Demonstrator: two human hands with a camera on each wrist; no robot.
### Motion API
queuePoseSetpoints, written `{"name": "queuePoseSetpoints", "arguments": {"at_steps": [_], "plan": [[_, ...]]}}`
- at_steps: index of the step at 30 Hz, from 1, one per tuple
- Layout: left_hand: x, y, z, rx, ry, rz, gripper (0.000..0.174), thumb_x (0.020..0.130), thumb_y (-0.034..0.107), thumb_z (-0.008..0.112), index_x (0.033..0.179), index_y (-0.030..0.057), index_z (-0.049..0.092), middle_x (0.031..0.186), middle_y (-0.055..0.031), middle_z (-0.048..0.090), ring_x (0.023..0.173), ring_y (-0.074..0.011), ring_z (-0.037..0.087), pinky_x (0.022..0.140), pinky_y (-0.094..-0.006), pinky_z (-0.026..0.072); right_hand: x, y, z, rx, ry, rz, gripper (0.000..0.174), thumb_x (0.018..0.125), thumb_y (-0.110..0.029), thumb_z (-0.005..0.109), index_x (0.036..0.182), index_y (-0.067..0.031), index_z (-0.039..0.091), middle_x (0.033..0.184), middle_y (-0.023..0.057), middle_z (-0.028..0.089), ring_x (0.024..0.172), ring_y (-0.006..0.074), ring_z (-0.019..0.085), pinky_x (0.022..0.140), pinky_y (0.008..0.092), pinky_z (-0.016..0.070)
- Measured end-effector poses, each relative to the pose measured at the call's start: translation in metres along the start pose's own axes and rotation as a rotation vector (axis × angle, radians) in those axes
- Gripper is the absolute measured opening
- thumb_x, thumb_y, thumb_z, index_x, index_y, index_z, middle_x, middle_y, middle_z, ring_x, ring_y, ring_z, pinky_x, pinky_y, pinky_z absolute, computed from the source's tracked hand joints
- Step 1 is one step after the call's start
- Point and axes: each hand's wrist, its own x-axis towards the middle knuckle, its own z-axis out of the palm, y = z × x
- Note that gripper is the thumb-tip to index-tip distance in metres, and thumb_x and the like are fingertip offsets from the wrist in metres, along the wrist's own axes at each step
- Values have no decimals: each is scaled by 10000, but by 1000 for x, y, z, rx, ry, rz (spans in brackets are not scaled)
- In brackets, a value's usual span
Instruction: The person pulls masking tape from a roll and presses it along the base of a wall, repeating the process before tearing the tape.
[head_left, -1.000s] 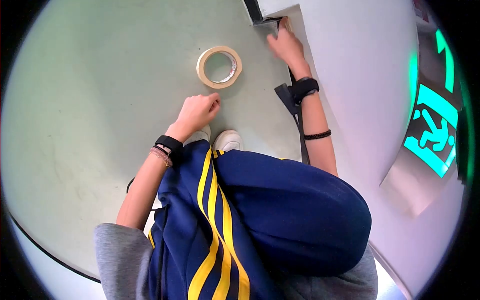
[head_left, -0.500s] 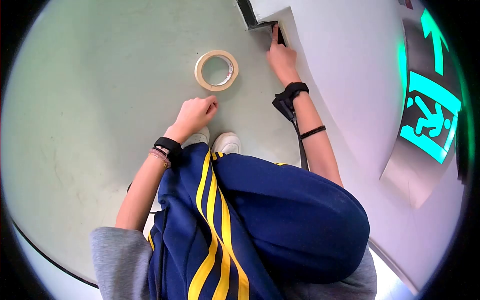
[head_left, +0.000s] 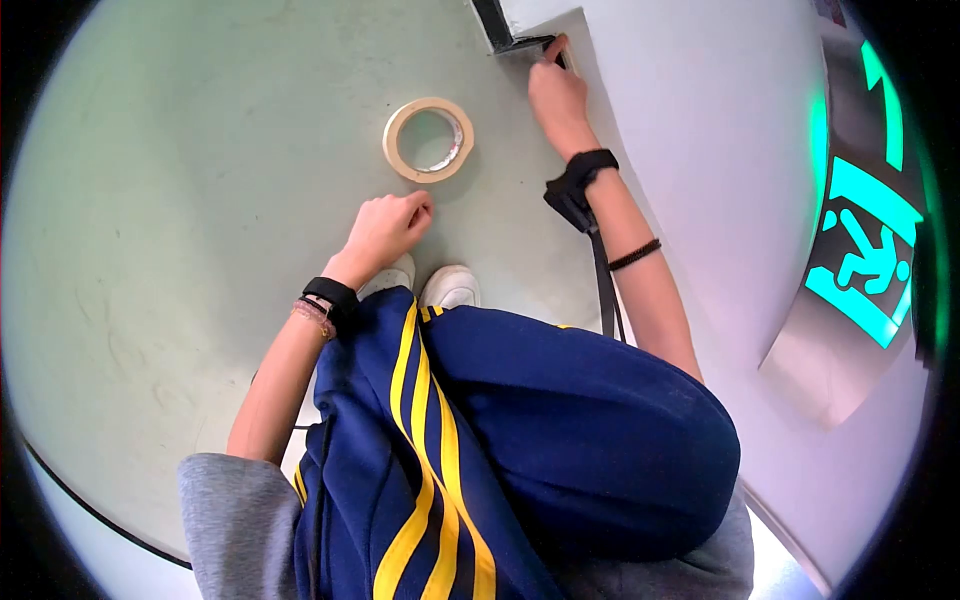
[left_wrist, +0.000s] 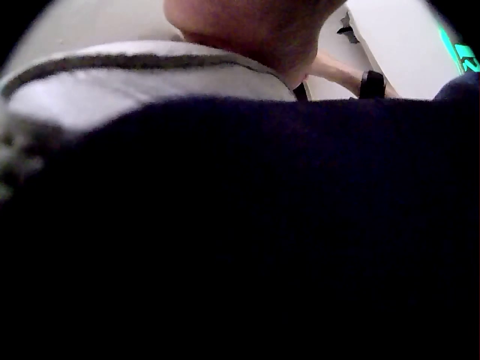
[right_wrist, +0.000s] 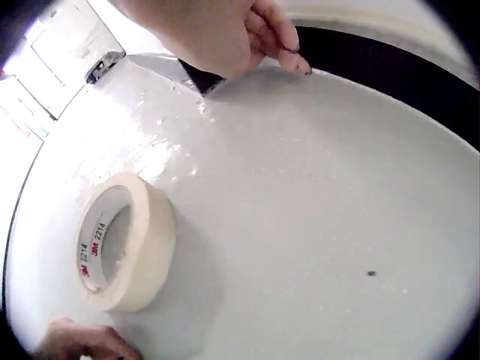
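My right hand [head_left: 560, 100] reaches to the inner corner at the foot of the wall. Its index finger is extended onto the black skirting strip [right_wrist: 360, 60] there, while the other fingers are curled in; no held object shows. A roll of cream masking tape [head_left: 430, 177] lies flat on the floor between my hands, the print "3M 2214" readable inside its core in the right wrist view. Just below the roll, my left hand [head_left: 385, 235] hangs near my shoes with loosely curled fingers and nothing visible in it. Dark cloth fills most of the left wrist view.
A white wall [head_left: 700, 150] rises on my right and carries a lit green exit sign [head_left: 865, 255]. Pale grey floor [head_left: 230, 150] spreads to the left. My white shoes [head_left: 452, 287] and bent knee [head_left: 640, 440] are close below the hands.
My right hand has gone from a spread thumb at the corner to an extended index finger on the strip, shifting slightly left. The left hand and the tape roll stay in place.
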Motion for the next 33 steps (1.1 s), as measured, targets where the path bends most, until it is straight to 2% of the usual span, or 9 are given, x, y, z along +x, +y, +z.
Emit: {"name": "queuePoseSetpoints", "arguments": {"at_steps": [5, 8, 10, 13, 17, 19, 22, 28, 33], "plan": [[-10, 8, 25, 14, 42, 29, 134, 858, 177, 522, 868, 71, 604, 701, -144, 635, 645, -335, 613, 592, -427, 477, -8, -1, 8, -302, 259, -178, 616, 705, -74, 610, 1123, 327, 400, 725, 290, 644, 553, 220, 662, 492, 328, 520], [-9, 11, 17, -8, 28, 23, 135, 855, 178, 522, 870, 74, 606, 707, -145, 636, 651, -337, 614, 597, -430, 480, -13, -6, -5, -290, 111, -101, 570, 687, -126, 629, 1111, 240, 518, 872, 328, 642, 600, 238, 677, 485, 329, 499], [-6, 8, 6, -11, 4, 17, 134, 854, 177, 521, 870, 76, 608, 710, -145, 637, 653, -338, 614, 598, -430, 480, -13, -2, -7, -255, -16, -104, 697, 713, -114, 624, 1242, 259, 365, 846, 311, 650, 616, 260, 676, 508, 362, 508], [0, -2, -2, -29, -24, 17, 133, 851, 173, 520, 873, 79, 611, 712, -142, 637, 655, -339, 613, 600, -432, 480, -12, 3, -4, 48, -222, 12, 940, 797, -90, 551, 1358, 184, -152, 782, 234, 670, 674, 306, 677, 614, 406, 530], [8, -13, -8, -83, -68, 4, 133, 847, 169, 518, 876, 80, 614, 704, -139, 635, 649, -338, 610, 598, -435, 477, -14, 3, -17, 171, -249, 27, 920, 824, -94, 516, 1391, 105, -180, 775, 182, 681, 649, 289, 675, 616, 394, 535], [10, -13, -13, -90, -62, 2, 135, 848, 169, 518, 876, 79, 614, 702, -139, 634, 646, -337, 610, 596, -435, 477, -13, 1, -15, 941, -299, 141, 875, 872, -113, 468, 1403, 43, -210, 821, 153, 689, 601, 238, 661, 609, 367, 540], [5, -8, -24, -90, -60, -2, 137, 849, 172, 517, 879, 80, 614, 702, -140, 633, 642, -336, 609, 593, -435, 475, -1, -15, -21, 1358, -259, 144, 820, 899, -128, 431, 1410, 41, -187, 872, 125, 692, 568, 175, 641, 604, 319, 541], [10, -12, -15, -61, -43, -25, 130, 851, 175, 523, 879, 85, 612, 702, -143, 631, 638, -336, 607, 583, -432, 470, 28, 5, -35, 1571, -305, 157, 720, 885, -86, 403, 1437, 57, -37, 915, 114, 696, 570, 171, 637, 555, 281, 535], [15, -10, -9, -84, -26, 11, 123, 852, 172, 525, 868, 81, 605, 701, -141, 632, 636, -335, 606, 582, -430, 470, 9, 8, -26, 1004, -447, 182, 807, 848, -162, 436, 1466, -2, -58, 829, 99, 700, 559, 185, 646, 642, 290, 541]]}}
